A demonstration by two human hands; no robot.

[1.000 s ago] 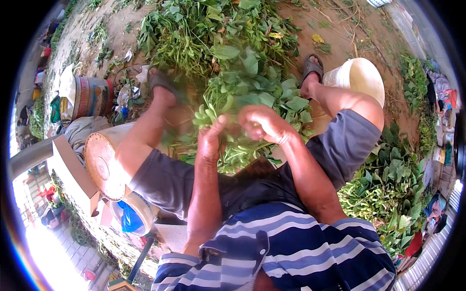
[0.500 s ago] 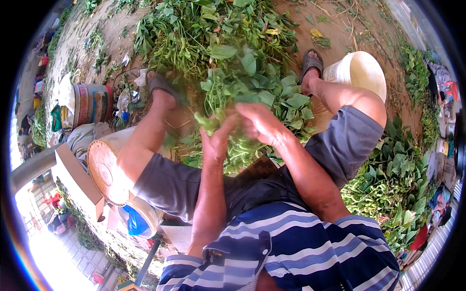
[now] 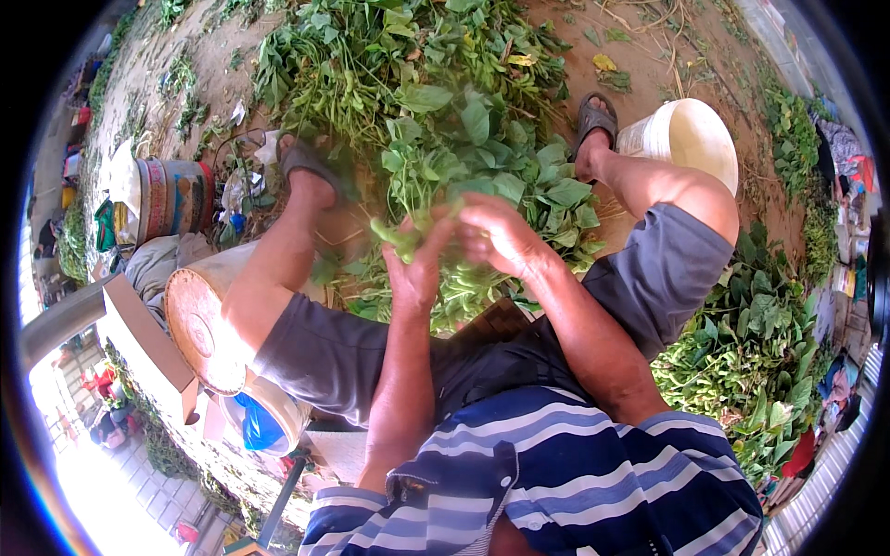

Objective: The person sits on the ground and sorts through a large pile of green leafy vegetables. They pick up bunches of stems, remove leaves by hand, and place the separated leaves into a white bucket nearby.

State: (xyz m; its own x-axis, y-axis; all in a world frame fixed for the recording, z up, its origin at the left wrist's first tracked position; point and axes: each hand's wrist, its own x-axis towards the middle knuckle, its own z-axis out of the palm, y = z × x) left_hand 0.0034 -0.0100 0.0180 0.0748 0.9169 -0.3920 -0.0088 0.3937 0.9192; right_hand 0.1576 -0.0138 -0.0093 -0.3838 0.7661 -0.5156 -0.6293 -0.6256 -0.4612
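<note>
A big leafy pile [image 3: 362, 69] fills the top middle. In the upper right, the white bucket [image 3: 643, 137] hides its bottom. A tub [image 3: 298, 419], lower left, holds blue plastic [image 3: 260, 425]. In the middle, the hands have moved closer, so both are busy together: the left hand [image 3: 416, 271] holds green pods [image 3: 399, 241]; the right hand [image 3: 499, 233] is blurry, so I can't tell its grip.

No legible text, numbers or signs; markings on patterned bucket [image 3: 174, 199] too small.
</note>
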